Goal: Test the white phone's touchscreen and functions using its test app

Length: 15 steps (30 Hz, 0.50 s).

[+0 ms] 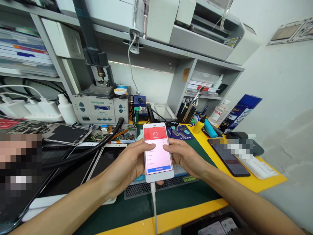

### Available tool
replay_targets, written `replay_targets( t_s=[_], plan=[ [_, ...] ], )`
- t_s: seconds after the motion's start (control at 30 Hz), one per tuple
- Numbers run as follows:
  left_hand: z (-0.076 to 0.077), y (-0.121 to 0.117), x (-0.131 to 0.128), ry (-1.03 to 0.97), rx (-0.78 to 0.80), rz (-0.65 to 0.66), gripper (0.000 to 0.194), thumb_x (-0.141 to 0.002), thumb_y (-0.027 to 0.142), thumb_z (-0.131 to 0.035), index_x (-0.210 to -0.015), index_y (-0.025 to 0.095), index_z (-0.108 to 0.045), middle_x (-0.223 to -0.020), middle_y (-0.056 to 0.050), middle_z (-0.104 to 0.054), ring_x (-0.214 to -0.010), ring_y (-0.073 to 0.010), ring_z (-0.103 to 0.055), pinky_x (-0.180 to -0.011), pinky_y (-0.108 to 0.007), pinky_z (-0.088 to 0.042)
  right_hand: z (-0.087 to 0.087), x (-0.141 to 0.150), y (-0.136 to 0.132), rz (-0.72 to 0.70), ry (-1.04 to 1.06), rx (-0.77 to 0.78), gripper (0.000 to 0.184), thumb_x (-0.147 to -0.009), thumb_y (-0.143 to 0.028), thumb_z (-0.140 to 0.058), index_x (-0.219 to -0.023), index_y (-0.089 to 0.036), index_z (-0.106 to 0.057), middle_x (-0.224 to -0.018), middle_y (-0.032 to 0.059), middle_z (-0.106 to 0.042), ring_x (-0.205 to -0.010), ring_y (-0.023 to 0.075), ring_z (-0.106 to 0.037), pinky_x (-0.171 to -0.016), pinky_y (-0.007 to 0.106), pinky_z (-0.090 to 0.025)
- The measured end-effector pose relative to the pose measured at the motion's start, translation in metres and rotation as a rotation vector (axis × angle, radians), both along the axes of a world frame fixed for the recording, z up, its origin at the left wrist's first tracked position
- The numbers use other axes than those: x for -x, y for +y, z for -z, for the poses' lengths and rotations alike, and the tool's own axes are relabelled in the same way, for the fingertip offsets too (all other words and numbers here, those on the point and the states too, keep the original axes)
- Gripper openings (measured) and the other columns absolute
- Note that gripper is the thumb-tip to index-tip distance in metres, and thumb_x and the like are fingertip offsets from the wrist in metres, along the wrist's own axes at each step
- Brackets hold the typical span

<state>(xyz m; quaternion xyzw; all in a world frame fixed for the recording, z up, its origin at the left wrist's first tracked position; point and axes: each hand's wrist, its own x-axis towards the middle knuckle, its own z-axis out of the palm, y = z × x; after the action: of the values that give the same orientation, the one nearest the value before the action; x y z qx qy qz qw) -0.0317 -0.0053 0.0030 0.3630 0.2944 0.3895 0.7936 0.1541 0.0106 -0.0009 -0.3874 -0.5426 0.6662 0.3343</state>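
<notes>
A white smartphone (158,156) is held upright between both hands over the workbench. Its lit screen has a red top band with a sad-face icon, a list below and a blue button at the bottom. My left hand (134,155) grips the left edge, its thumb over the screen. On the right edge, my right hand (183,153) is closed round the phone, its thumb also over the screen. Most fingers are hidden behind the phone. A white charging cable (154,195) is plugged into the bottom end and hangs down past the bench edge.
A green mat (117,215) covers the yellow bench. Left lie tablets (95,163), circuit boards (122,132) and a black hose (105,140) from a soldering station (100,109). Right are a black phone (230,158), a yellow bottle (199,125) and a blue can (241,112).
</notes>
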Motion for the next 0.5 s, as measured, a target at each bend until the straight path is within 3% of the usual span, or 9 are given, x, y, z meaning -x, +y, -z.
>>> replay_targets(
  t_s=[0.5],
  plan=[
    [0.0004, 0.0007, -0.0002, 0.009, -0.009, -0.003, 0.037, -0.089, 0.022, -0.057, -0.126, 0.017, -0.060, -0.121, -0.018, -0.067, -0.102, -0.0397, -0.066, -0.064, -0.056, -0.059, 0.0005, 0.0002, -0.0006, 0.001, 0.003, -0.004, 0.039, -0.084, -0.040, -0.063, -0.119, -0.020, -0.065, -0.076, 0.0037, -0.072, -0.060, 0.0134, -0.060, -0.067, 0.031, -0.053]
  ],
)
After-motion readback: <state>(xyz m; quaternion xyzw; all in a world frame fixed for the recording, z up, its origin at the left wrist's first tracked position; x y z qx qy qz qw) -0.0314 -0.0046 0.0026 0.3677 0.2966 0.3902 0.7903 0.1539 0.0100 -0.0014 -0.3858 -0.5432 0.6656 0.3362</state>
